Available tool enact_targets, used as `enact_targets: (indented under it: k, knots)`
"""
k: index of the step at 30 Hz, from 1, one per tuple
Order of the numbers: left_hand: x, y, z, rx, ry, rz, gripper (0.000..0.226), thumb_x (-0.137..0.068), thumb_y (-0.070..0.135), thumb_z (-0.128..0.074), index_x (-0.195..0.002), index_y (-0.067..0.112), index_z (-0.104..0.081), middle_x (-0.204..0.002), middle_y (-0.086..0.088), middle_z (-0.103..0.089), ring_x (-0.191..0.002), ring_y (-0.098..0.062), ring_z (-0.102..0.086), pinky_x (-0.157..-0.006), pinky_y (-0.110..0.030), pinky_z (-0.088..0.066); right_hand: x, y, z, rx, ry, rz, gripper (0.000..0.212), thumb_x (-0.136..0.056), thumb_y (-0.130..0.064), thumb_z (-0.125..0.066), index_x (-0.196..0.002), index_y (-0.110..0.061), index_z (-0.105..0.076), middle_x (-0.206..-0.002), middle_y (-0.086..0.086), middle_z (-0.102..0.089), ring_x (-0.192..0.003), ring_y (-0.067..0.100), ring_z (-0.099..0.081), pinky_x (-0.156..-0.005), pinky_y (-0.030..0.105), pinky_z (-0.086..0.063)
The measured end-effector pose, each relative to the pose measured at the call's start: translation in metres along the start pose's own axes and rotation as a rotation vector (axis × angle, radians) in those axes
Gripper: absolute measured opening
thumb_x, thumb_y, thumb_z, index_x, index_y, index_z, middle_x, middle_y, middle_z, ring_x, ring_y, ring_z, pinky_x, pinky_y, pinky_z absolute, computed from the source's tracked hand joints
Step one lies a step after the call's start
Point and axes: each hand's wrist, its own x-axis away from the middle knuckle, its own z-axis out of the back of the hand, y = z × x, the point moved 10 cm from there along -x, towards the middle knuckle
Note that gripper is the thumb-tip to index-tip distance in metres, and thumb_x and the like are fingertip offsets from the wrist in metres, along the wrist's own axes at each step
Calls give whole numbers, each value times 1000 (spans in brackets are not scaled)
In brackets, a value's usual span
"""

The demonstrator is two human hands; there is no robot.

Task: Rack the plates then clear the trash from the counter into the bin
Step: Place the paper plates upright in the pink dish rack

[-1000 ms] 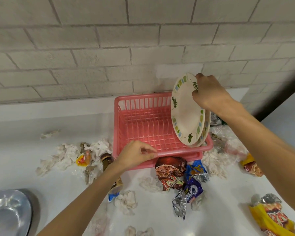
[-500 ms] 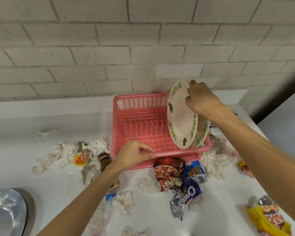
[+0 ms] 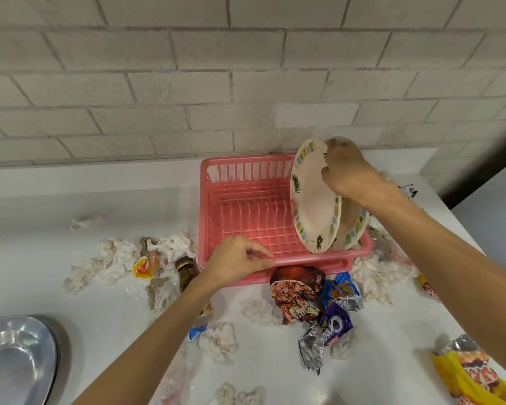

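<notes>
A pink dish rack (image 3: 246, 200) stands on the white counter against the brick wall. My right hand (image 3: 348, 173) grips the top rim of a cream plate with leaf prints (image 3: 314, 206), held on edge over the rack's right end. A second matching plate (image 3: 352, 229) stands just behind it in the rack. My left hand (image 3: 237, 261) rests on the rack's front rim with its fingers curled over the edge. Snack wrappers (image 3: 298, 293) and crumpled tissues (image 3: 114, 255) litter the counter around the rack.
A steel bowl (image 3: 15, 358) sits at the near left. A small brown bottle (image 3: 186, 268) lies left of the rack. A yellow wrapper (image 3: 471, 375) lies at the near right by the counter's edge. More plastic and foil trash (image 3: 389, 249) lies right of the rack.
My right hand has lowered the front plate toward the rack's slots beside the second plate. The left hand has stayed on the rack's front rim.
</notes>
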Motion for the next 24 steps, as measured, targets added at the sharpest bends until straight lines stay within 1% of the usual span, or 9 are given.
enact_targets:
  k: [4,7,9,13,15,17,19,21,24]
  knots:
    - [0,-1,0,3,3,3,22,-75,44,-79,-93,30,-79,-91,18,-75,-83,4,-68,-83,-32,-57,0,1,-1,-9,6,-6,51,-87,0,-51,-135,9,-40,-136,26,-46,-129,37,-41,-105,36,-37]
    - [0,-2,-1,18,-2,8,21,-76,44,-79,-93,31,-79,-90,17,-75,-84,2,-69,-84,-34,-57,0,4,-2,-28,-2,-13,49,-86,0,-51,-133,8,-42,-136,26,-45,-125,37,-44,-99,36,-41]
    - [0,-2,0,16,5,6,21,-76,45,-79,-92,32,-79,-89,18,-75,-83,2,-69,-83,-35,-58,1,7,-3,-43,-14,-28,51,-87,-1,-51,-136,6,-39,-140,23,-41,-126,36,-44,-95,35,-42]
    - [0,-4,0,2,2,12,22,-76,49,-77,-92,34,-78,-89,19,-74,-84,2,-69,-83,-37,-57,6,11,-5,-33,-29,-38,66,-86,-4,-56,-145,1,-27,-150,18,-28,-133,35,-38,-101,34,-38]
    - [1,-3,-1,-2,3,10,22,-76,49,-77,-91,34,-78,-89,20,-74,-84,2,-68,-83,-37,-57,9,10,-4,-27,-19,-21,67,-85,-1,-58,-144,1,-27,-150,18,-26,-133,35,-37,-101,33,-37]
    - [2,-3,-1,-5,5,10,22,-76,49,-77,-91,34,-78,-88,19,-74,-84,2,-68,-83,-37,-57,11,8,-2,-32,4,-2,66,-83,0,-59,-141,0,-29,-148,19,-29,-131,35,-39,-94,30,-37]
    - [2,-4,0,-10,4,14,23,-75,50,-77,-92,35,-78,-88,20,-74,-85,2,-68,-83,-38,-57,14,6,2,-38,35,27,63,-82,0,-60,-138,0,-31,-143,20,-34,-127,35,-41,-86,27,-33]
    - [2,-3,0,-17,3,15,24,-75,52,-76,-92,36,-78,-88,21,-74,-84,2,-68,-83,-38,-57,19,2,6,-32,67,69,57,-82,-2,-61,-133,1,-35,-137,21,-39,-121,35,-44,-81,26,-31]
    - [3,0,1,-18,14,3,21,-75,50,-77,-91,35,-78,-87,21,-74,-84,4,-68,-84,-36,-57,29,-1,14,-8,101,97,55,-83,-9,-62,-132,2,-39,-128,24,-43,-106,38,-52,-74,30,-37]
